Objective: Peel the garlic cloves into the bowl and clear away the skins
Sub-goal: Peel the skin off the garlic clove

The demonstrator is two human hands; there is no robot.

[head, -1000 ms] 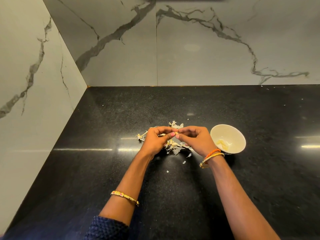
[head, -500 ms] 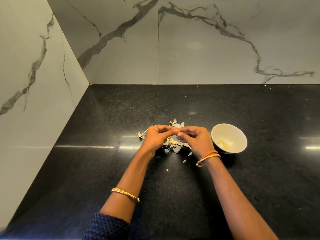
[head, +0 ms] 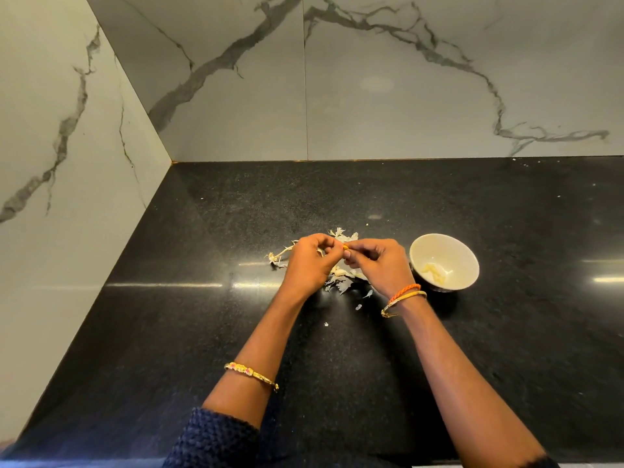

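Observation:
My left hand [head: 309,263] and my right hand [head: 378,265] meet fingertip to fingertip over the black counter, both pinching one small garlic clove [head: 345,247], of which only a yellowish tip shows. Under and behind the hands lies a heap of pale garlic skins [head: 341,283], with a stalk piece [head: 280,255] poking out to the left. A cream bowl [head: 469,261] stands just right of my right hand and holds a few peeled cloves [head: 434,270].
The black granite counter [head: 337,197] runs back to marble walls behind and on the left. A few loose skin flakes [head: 358,307] lie nearer to me than the heap.
The hands stay together on the clove over the skins, with only slight finger movement. The view has shifted a little.

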